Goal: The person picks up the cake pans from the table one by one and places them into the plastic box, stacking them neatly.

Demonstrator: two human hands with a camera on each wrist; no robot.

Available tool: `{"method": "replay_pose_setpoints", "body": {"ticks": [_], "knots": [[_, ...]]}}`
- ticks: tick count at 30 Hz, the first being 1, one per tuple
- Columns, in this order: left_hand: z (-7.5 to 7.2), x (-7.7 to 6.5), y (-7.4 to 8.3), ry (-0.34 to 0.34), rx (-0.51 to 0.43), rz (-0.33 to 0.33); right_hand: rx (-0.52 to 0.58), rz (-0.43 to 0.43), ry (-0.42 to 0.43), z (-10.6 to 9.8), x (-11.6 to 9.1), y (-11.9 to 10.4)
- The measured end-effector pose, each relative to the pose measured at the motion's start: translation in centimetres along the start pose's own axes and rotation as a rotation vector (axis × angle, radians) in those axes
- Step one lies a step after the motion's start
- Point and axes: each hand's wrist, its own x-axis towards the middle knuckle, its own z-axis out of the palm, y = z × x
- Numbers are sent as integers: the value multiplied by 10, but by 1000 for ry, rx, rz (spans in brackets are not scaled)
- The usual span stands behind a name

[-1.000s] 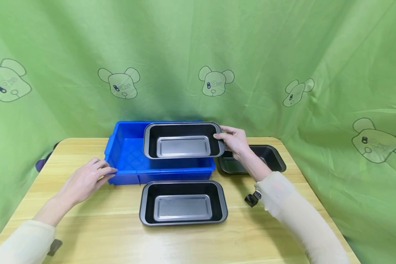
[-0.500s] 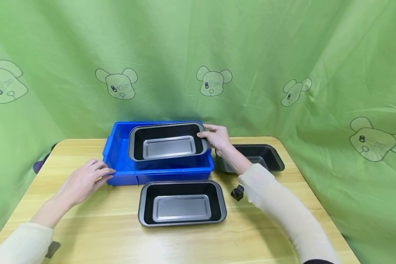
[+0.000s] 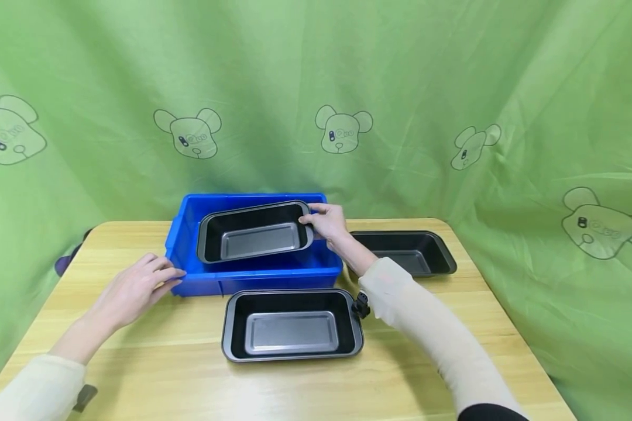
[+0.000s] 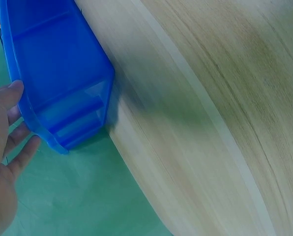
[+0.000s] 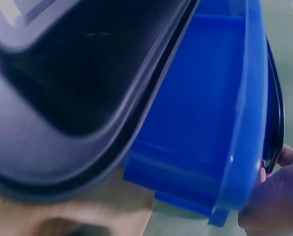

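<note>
My right hand (image 3: 327, 222) pinches the right end of a black loaf pan (image 3: 258, 235), thumb over its inner edge. That pan is tilted, its left end lower in view, within the outline of the blue plastic bin (image 3: 281, 280); whether it touches the bin's floor I cannot tell. At the bin's front left corner, my left hand (image 3: 139, 287) holds the rim, and in the left wrist view the thumb (image 4: 14, 91) lies on the edge. Another loaf pan (image 3: 292, 331) rests upright in front of the bin, seen close up in the right wrist view.
To the right of the bin, a further dark loaf pan (image 3: 421, 252) stands partly behind my right forearm. All of it is on a light wooden table (image 3: 442, 327). A green printed curtain (image 3: 268, 70) hangs behind and along both sides.
My right hand has carried its loaf pan left and slightly down over the bin, and the pan has become slanted. The left hand stays at the bin's corner.
</note>
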Motion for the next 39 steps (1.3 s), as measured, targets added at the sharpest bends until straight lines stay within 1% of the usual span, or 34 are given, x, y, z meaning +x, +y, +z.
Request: {"method": "replay_pose_setpoints", "body": {"ticks": [5, 12, 16, 23, 31, 39], "knots": [[0, 0, -1, 14, -2, 10, -23, 4, -1, 10, 1, 1], [1, 0, -2, 10, -4, 17, -36, 25, -2, 19, 0, 5], [1, 0, -2, 13, -3, 18, -41, 36, -3, 21, 0, 8], [1, 1, -2, 17, -1, 21, 0, 80, -28, 25, 0, 13], [2, 1, -3, 26, 1, 23, -35, 121, -53, 27, -1, 15], [3, 1, -3, 37, 4, 29, -35, 167, -77, 27, 2, 19]]}}
